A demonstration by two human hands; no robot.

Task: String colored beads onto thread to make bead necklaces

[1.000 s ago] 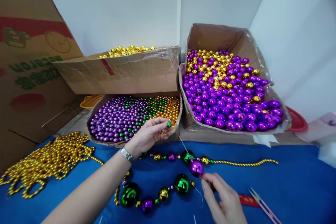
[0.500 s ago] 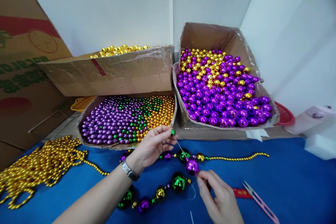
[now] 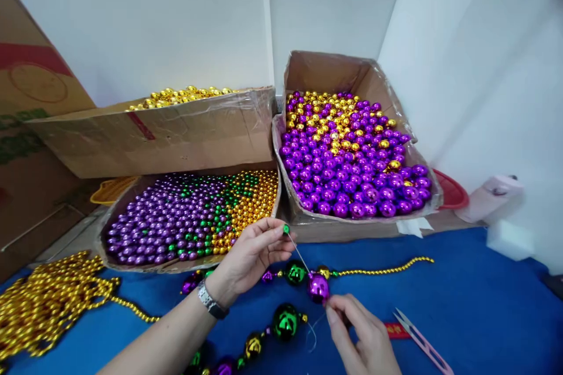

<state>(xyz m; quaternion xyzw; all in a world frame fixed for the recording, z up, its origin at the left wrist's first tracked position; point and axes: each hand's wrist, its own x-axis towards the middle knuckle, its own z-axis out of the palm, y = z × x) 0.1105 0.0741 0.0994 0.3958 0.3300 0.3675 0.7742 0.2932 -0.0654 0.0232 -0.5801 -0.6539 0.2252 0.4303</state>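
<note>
My left hand (image 3: 254,253) pinches a small green bead (image 3: 286,228) between thumb and fingertips, over the front edge of the low bead box (image 3: 132,259). A thin needle or thread (image 3: 299,255) slants from that bead down to a large purple bead (image 3: 318,287). My right hand (image 3: 361,340) pinches the thread just below the purple bead. A strand of large green, gold and purple beads (image 3: 285,321) lies on the blue cloth (image 3: 461,316) beneath both hands and ends in a thin gold bead chain (image 3: 387,269).
The low box holds small purple, green and gold beads. Behind it sits a box of gold beads (image 3: 176,129); to the right a box of large purple and gold beads (image 3: 347,152). Gold bead chains (image 3: 48,299) pile at left. Thread snips (image 3: 422,343) lie at right.
My left hand has carried the green bead from the box down to the tip of the needle or thread. The view has shifted, so everything sits further left in the picture.
</note>
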